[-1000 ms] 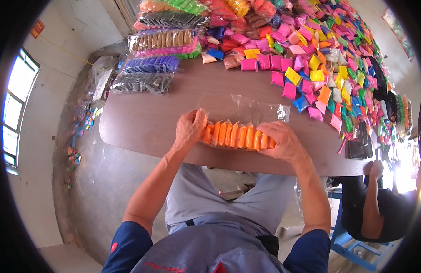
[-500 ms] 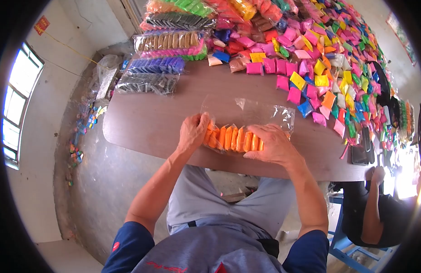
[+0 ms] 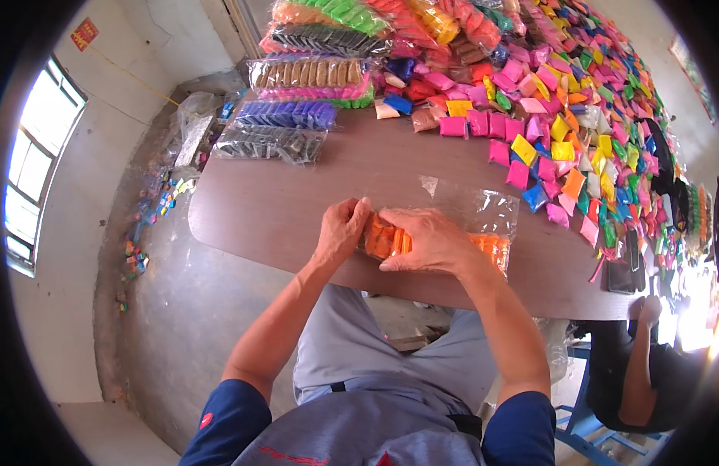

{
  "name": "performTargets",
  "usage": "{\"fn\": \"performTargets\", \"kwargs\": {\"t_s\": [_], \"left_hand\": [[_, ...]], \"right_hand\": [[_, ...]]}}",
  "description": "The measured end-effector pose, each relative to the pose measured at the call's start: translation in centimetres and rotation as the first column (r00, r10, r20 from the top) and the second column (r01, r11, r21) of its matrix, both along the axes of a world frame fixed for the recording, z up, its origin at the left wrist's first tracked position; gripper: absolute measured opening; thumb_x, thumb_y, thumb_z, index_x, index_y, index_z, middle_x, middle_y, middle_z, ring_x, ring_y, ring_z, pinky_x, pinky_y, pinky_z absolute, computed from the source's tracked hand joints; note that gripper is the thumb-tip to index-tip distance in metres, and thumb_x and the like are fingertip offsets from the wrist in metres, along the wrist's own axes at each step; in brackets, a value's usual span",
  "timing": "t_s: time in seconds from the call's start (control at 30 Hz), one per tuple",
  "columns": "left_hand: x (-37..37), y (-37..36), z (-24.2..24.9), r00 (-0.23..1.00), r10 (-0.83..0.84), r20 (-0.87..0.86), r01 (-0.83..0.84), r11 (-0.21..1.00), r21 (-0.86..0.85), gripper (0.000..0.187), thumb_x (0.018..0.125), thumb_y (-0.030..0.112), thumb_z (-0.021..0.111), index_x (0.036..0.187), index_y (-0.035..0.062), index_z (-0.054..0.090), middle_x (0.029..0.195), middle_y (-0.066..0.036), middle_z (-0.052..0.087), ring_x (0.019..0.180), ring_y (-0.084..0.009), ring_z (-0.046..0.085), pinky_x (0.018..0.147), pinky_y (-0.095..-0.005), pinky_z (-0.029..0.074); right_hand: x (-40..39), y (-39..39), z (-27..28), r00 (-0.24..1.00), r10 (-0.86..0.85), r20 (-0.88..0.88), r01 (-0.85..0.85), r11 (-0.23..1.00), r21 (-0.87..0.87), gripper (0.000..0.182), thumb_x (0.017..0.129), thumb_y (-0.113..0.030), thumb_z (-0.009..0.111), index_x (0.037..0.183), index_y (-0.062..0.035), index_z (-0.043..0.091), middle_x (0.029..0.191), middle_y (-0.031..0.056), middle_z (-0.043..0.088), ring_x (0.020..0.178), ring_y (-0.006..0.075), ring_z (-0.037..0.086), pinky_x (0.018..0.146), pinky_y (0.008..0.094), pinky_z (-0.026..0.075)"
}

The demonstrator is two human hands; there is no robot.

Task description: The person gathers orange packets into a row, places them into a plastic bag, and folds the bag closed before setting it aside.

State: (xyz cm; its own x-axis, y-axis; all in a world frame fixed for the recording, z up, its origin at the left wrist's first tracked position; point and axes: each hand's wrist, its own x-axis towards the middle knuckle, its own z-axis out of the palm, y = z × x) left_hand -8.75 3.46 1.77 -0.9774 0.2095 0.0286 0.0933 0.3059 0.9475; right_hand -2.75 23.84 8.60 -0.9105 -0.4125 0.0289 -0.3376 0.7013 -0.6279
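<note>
A clear plastic bag (image 3: 495, 203) with a row of small orange packets (image 3: 491, 247) lies on the brown table in front of me. My left hand (image 3: 344, 229) is closed in a pinch on the bag's left end, thumb and fingertips together. Across the middle of the row lies my right hand (image 3: 425, 241), its thumb at the near side and its fingers at the far side, gripping packets through the plastic. Orange shows between my hands and again to the right of my right wrist; the packets under the right palm are hidden.
Filled bags (image 3: 270, 145) of colored packets are stacked at the table's back left. A large heap of loose packets (image 3: 561, 150) covers the back and right. A dark phone-like object (image 3: 626, 276) lies at the right edge, near another person's arm (image 3: 639, 365).
My right hand has slid left along the row, closer to my left hand, uncovering orange packets at the right end. My left hand still holds the left end. The camera view has shifted slightly.
</note>
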Motion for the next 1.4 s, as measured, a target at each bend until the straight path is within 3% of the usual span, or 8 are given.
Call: {"fn": "performTargets", "kwargs": {"t_s": [0.2,0.3,0.5,0.7,1.0,1.2,1.3,1.4], "left_hand": [[0.0,-0.6,0.6,0.999,-0.043,0.031,0.045,0.996,-0.074,0.044,0.102,0.036,0.058,0.091,-0.0051,0.069,0.073,-0.004,0.064,0.073,-0.0100,0.057,0.066,-0.0296,0.049],[0.1,-0.7,0.7,0.999,-0.035,0.013,0.036,0.999,-0.026,0.040,0.102,0.032,0.058,0.093,-0.0055,0.069,0.077,-0.006,0.066,0.075,-0.0123,0.060,0.067,-0.0291,0.049],[1.4,-1.3,3.4,0.962,0.017,-0.274,-0.039,0.996,-0.076,0.030,0.100,0.024,0.061,0.100,-0.0053,0.068,0.106,-0.012,0.068,0.093,-0.0169,0.064,0.074,-0.0287,0.050],[2.8,1.4,5.3,0.812,-0.244,-0.530,0.092,0.950,-0.297,0.020,0.096,0.018,0.064,0.096,-0.0019,0.068,0.112,-0.014,0.068,0.100,-0.0318,0.065,0.093,-0.0395,0.048],[3.0,4.7,5.2,0.806,-0.451,-0.383,0.287,0.864,-0.414,0.019,0.095,0.018,0.063,0.094,-0.0004,0.068,0.107,-0.015,0.070,0.103,-0.0366,0.063,0.098,-0.0429,0.046],[2.6,2.3,5.4,0.860,-0.385,-0.334,0.255,0.893,-0.372,0.025,0.099,0.021,0.059,0.100,-0.0019,0.068,0.107,-0.016,0.070,0.102,-0.0370,0.063,0.096,-0.0428,0.048],[2.2,1.4,6.4,0.875,-0.400,-0.273,0.281,0.879,-0.385,0.028,0.100,0.023,0.059,0.102,-0.0025,0.068,0.108,-0.018,0.070,0.103,-0.0364,0.064,0.095,-0.0431,0.048],[1.7,0.5,6.9,0.852,-0.457,-0.257,0.333,0.850,-0.408,0.028,0.098,0.025,0.063,0.103,-0.0019,0.069,0.110,-0.018,0.070,0.106,-0.0353,0.063,0.096,-0.0434,0.048]], "right_hand": [[-1.0,-1.1,0.8,0.985,-0.029,0.170,0.002,0.988,0.157,0.067,0.069,-0.049,0.082,0.116,-0.0058,0.064,0.120,0.0200,0.066,0.112,0.0383,0.061,0.094,0.0488,0.048],[-0.9,-0.7,0.0,0.995,0.001,0.095,-0.001,1.000,0.003,0.076,0.068,-0.051,0.083,0.124,-0.0030,0.062,0.126,0.0218,0.064,0.117,0.0389,0.060,0.100,0.0469,0.047],[1.6,2.9,1.1,0.977,-0.210,0.039,0.209,0.977,0.033,0.100,0.068,-0.053,0.084,0.141,0.0054,0.050,0.139,0.0241,0.057,0.131,0.0356,0.054,0.113,0.0434,0.040],[3.5,4.7,0.1,0.975,-0.213,-0.063,0.221,0.962,0.162,0.081,0.069,-0.044,0.084,0.132,0.0006,0.059,0.128,0.0215,0.065,0.123,0.0352,0.058,0.106,0.0448,0.045],[2.6,4.4,-1.3,0.985,-0.167,0.038,0.165,0.985,0.045,0.053,0.074,-0.035,0.082,0.115,-0.0051,0.066,0.092,0.0201,0.070,0.092,0.0410,0.066,0.084,0.0479,0.052],[3.7,3.6,0.0,0.967,-0.222,-0.121,0.220,0.975,-0.034,0.053,0.076,-0.031,0.083,0.118,-0.0049,0.065,0.118,0.0206,0.068,0.114,0.0384,0.062,0.101,0.0465,0.046],[3.1,3.1,0.8,0.987,-0.159,-0.008,0.157,0.983,-0.098,0.063,0.073,-0.029,0.085,0.126,-0.0032,0.063,0.136,0.0169,0.061,0.129,0.0358,0.054,0.109,0.0446,0.043],[2.8,3.1,-0.1,0.982,-0.122,-0.145,0.100,0.984,-0.149,0.046,0.076,-0.026,0.082,0.113,-0.0041,0.068,0.128,0.0182,0.065,0.120,0.0375,0.060,0.105,0.0458,0.044]]}}
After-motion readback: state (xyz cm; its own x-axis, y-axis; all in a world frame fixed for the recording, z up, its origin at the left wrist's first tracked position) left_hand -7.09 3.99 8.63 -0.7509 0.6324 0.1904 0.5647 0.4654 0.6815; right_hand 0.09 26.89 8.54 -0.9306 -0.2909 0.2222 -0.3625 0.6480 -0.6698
